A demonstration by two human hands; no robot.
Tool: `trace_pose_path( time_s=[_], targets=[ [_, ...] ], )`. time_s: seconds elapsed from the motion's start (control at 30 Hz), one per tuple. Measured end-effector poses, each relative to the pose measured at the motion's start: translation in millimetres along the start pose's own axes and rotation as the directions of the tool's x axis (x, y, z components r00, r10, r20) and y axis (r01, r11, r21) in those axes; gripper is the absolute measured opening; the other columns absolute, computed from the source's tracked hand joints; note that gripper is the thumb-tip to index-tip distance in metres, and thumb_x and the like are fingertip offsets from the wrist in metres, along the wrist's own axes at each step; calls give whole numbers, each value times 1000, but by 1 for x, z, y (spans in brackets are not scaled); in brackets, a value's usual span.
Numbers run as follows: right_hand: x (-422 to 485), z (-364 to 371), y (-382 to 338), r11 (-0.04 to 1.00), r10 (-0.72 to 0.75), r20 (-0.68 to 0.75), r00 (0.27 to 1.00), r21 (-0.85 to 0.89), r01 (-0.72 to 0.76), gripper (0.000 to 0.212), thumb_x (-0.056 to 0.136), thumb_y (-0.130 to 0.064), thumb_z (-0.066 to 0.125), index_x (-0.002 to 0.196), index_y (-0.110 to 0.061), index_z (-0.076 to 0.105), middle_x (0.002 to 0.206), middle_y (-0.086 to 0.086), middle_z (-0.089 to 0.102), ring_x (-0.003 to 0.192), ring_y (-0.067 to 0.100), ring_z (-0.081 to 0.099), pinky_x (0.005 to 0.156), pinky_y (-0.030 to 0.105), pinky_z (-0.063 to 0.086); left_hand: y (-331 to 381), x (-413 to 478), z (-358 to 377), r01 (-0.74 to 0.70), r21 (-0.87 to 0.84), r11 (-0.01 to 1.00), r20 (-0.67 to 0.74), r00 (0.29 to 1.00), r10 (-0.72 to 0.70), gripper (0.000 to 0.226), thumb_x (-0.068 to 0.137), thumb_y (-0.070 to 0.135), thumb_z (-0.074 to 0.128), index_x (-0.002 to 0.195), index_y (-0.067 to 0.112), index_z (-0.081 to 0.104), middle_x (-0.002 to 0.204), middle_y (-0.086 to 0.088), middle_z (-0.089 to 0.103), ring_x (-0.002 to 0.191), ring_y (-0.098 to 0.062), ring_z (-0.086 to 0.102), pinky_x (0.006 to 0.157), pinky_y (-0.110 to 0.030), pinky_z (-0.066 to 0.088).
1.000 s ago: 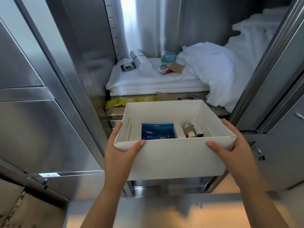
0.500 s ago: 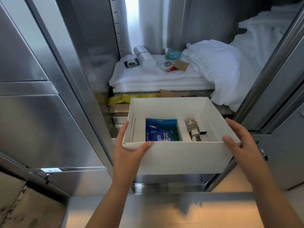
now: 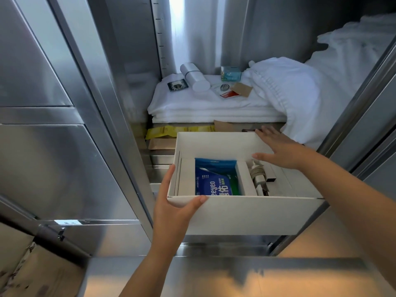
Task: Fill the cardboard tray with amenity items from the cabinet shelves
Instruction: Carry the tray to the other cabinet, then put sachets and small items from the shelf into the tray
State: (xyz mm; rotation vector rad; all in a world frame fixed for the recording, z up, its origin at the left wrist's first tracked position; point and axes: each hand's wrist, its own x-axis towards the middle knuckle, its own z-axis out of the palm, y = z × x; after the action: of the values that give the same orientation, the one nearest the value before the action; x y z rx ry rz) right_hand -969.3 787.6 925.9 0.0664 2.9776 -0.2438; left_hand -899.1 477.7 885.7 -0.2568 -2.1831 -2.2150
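A white cardboard tray (image 3: 246, 215) hangs in front of the open steel cabinet. My left hand (image 3: 173, 209) grips its near left corner, thumb over the front rim. My right hand (image 3: 280, 148) hovers flat above the tray's far right corner, fingers straight, holding nothing. Inside the tray lie a blue wipes packet (image 3: 214, 179) and a small beige bundle (image 3: 259, 176) beside a white divider. On the shelf's folded white towels (image 3: 203, 106) sit a white cylinder (image 3: 194, 77), a teal box (image 3: 230, 73), a dark square packet (image 3: 177, 85), a red sachet (image 3: 228, 94) and a brown paper packet (image 3: 242, 89).
A heap of white linen (image 3: 300, 97) fills the shelf's right side. Yellow (image 3: 171, 131) and brown packets (image 3: 160, 143) lie on the shelf below the towels. Steel cabinet doors stand at left (image 3: 53, 168) and right (image 3: 364, 103). A steel ledge (image 3: 214, 277) runs below.
My right hand has let go of the tray's right side and moved up and forward over its far corner. The left hand alone holds the tray, which sits a little lower.
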Motion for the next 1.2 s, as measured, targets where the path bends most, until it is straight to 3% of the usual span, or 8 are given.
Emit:
trace_pose_path(
  time_s=[0.13,0.27,0.4,0.5,0.57,0.83,1.03,1.2],
  targets=[
    [2,6,1,990,34,17,999,-134,-31,85,93,-59,38,151,-22,-12,159,2,-17,147,19,-13,120,38,3,-6,2,-11,12,-4,1000,41,999,-12,63,78,13,73,122,47,41,110,28,56,99,15,56,58,-10,50],
    [1,6,-3,983,50,16,999,-177,-47,85,93,-60,36,150,-22,-15,158,2,-19,146,19,-14,120,38,3,3,27,-36,-29,29,999,64,998,27,65,80,67,52,137,38,42,130,24,54,116,7,53,79,-12,52],
    [-2,1,-7,993,64,15,998,-100,-62,83,94,-57,39,151,-25,-12,158,-2,-18,146,15,-13,117,36,3,23,71,-31,-65,131,989,119,992,49,49,83,46,49,131,42,44,119,28,54,102,15,56,72,-11,54],
    [-4,0,-7,992,71,7,997,-104,-70,82,94,-56,39,150,-26,-12,158,-5,-18,146,12,-14,117,34,5,26,110,-22,-158,275,948,166,979,115,40,89,42,55,129,44,50,133,18,54,121,-2,52,95,-30,50],
    [-2,2,-6,991,71,-2,997,-111,-71,80,95,-56,38,150,-27,-12,158,-6,-18,145,11,-14,118,34,4,25,135,-13,-200,396,896,204,971,127,39,92,36,56,131,38,51,139,17,48,127,1,42,104,-24,36],
    [-5,5,-5,997,62,-36,997,-33,-63,77,96,-53,39,149,-33,-13,153,-15,-22,138,-1,-19,102,20,-10,5,194,15,-207,600,773,368,929,-37,34,88,46,60,120,35,61,117,23,58,108,3,51,86,-21,41],
    [-8,11,-1,999,31,-44,999,-14,-32,74,93,-55,38,140,-42,-18,151,-18,-16,138,-1,-19,110,20,-10,-11,202,17,-212,589,780,391,919,-46,14,93,37,55,103,34,65,96,26,59,90,13,50,70,-8,33],
    [2,4,4,993,10,-143,990,117,7,73,85,-54,57,145,-38,20,146,-16,27,129,-6,17,105,19,21,-9,206,18,-176,563,807,376,925,-60,16,92,33,58,103,31,68,94,23,62,90,11,53,69,-9,35]
  ],
)
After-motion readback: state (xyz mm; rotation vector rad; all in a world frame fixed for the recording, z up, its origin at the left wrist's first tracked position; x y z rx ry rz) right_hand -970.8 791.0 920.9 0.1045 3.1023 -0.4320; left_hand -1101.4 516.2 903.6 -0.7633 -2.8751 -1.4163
